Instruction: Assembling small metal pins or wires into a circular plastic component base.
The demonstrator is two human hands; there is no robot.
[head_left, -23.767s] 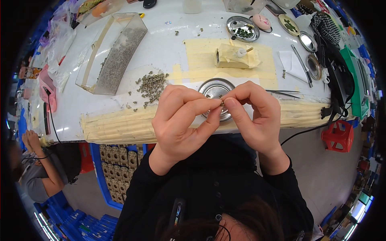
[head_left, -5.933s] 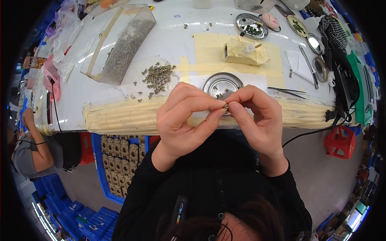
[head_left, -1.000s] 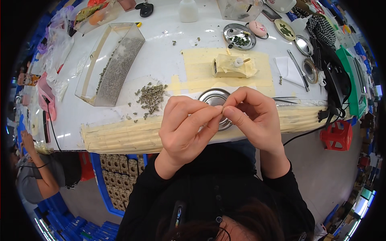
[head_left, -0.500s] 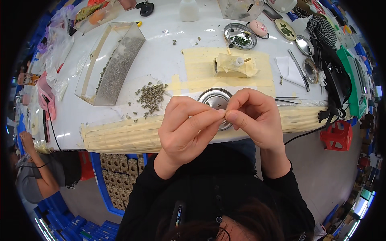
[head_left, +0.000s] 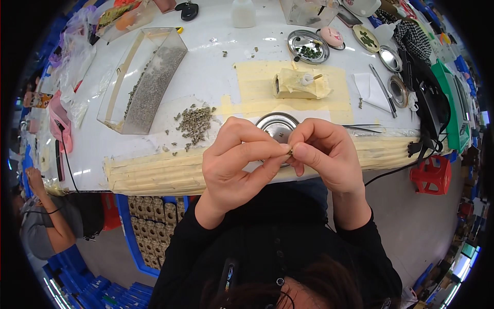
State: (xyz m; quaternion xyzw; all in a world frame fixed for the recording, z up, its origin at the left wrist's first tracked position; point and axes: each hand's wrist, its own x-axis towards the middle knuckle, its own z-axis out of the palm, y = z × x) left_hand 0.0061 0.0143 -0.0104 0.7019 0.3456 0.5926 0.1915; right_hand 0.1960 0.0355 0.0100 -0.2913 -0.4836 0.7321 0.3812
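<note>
Here it is, one small metallic part (head_left: 289,153), pinched right where the fingertips meet. The left grip (head_left: 239,167) closes on it from nine o'clock, the right grip (head_left: 329,159) from three, both narrowed to a pinch, the part mostly covered by skin. At twelve, just beyond the fingers, one round metal dish (head_left: 278,119) sits partly hidden, a few tiny pieces in view inside.

On to the count: one loose pile (head_left: 195,123) toward ten o'clock, its pieces too many and too jumbled to number. Past it, one long clear bin (head_left: 154,85), heaped with small grey bits. One tape-wrapped block (head_left: 301,85) at twelve, one pair of dark tweezers (head_left: 363,127) between two and three, one folded white sheet (head_left: 371,92) at two.

And the edges! The taped front edge (head_left: 154,172) runs out to nine and three, hidden at the middle by the hands. White surface (head_left: 213,77) shows between bin and block, toward half past ten. Below the edge, one blue crate (head_left: 126,226) at eight, one red stool (head_left: 432,175) just past three.
</note>
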